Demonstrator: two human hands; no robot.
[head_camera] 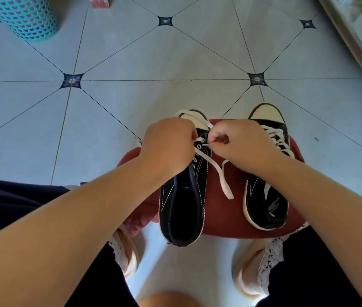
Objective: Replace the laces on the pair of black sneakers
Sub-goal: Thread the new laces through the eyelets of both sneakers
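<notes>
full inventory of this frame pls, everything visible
unlaced sneaker: 1, black, white sole, left on stool
laced sneaker: 1, black, white sole, right on stool
lace: 1, white, in the unlaced sneaker's front eyelets, tail on stool
stool: 1, red, under both sneakers
basket: 1, teal, top left
floor: pale tiles, dark star insets
left hand: curled on lace at eyelets
right hand: pinches lace
</notes>
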